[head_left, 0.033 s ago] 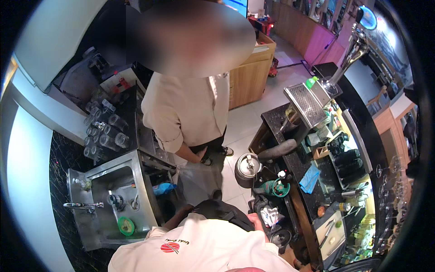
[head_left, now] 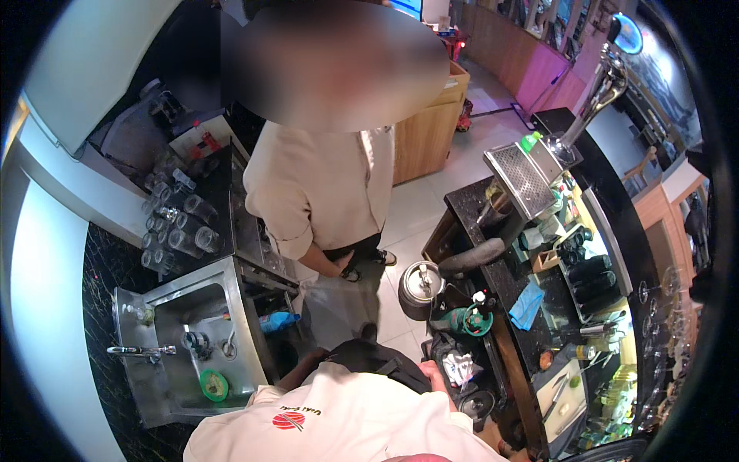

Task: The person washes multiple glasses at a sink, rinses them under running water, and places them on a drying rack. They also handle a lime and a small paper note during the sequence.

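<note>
My right hand (head_left: 436, 376) rests low at my side, against the edge of my black apron (head_left: 377, 362); its fingers are too small and turned away to read. On the other side my left forearm (head_left: 302, 371) is in shadow beside the apron, and the fingers of that hand are hidden. I see nothing held in either hand. Just beyond my right hand lies a crumpled silver-and-white packet (head_left: 460, 369) on a dark bag. Facing me stands a co-worker in a cream shirt (head_left: 323, 185), arms lowered, one hand (head_left: 339, 266) near the waist.
A steel sink (head_left: 250, 331) holding a green-rimmed bowl (head_left: 214, 385) is on my left, with several glasses (head_left: 185, 231) behind it. A metal keg (head_left: 421, 286) stands on the floor. Along the right runs a dark counter with a blue cloth (head_left: 526, 306) and a cutting board (head_left: 562, 396) bearing a knife.
The co-worker's upper body has shifted slightly to the right. My arms look unmoved.
</note>
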Tool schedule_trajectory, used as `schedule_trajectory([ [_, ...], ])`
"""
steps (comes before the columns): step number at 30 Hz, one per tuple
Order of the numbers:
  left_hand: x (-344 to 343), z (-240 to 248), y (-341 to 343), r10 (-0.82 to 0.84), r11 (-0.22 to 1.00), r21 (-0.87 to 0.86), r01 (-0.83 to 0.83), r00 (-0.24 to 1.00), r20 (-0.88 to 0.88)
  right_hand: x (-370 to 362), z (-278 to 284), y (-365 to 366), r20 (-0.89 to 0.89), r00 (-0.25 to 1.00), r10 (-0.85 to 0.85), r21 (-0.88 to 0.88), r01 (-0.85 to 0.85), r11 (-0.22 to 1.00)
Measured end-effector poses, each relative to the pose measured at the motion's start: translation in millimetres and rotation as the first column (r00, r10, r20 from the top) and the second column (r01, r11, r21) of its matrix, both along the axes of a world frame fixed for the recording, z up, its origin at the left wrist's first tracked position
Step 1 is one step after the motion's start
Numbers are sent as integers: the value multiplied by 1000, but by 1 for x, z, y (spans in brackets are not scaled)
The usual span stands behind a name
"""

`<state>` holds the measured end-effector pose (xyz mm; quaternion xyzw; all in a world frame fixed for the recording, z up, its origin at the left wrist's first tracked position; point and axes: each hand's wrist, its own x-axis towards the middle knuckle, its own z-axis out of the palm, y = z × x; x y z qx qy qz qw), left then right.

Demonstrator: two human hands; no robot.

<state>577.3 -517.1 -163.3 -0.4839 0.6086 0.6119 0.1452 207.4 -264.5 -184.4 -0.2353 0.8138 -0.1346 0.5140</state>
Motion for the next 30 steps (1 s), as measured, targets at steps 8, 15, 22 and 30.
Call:
schedule_trajectory([
  [8, 3, -43, -31, -67, 989, -142, 50, 991, -116, -34, -44, -45, 31, 998, -62, -220, 67, 973],
  [15, -43, -63, -9, -313, 839, -511, 186, 933, -174, -87, 0, -35, -94, 993, 77, -279, -101, 955],
  [22, -54, -9, 32, 730, 677, 159, -719, 682, -27, -97, 28, -71, -227, 969, 97, 23, -94, 995],
  [30, -69, -28, -24, 714, 693, -80, -717, 697, -61, -142, -8, -165, -205, 882, 425, -121, -453, 883],
])
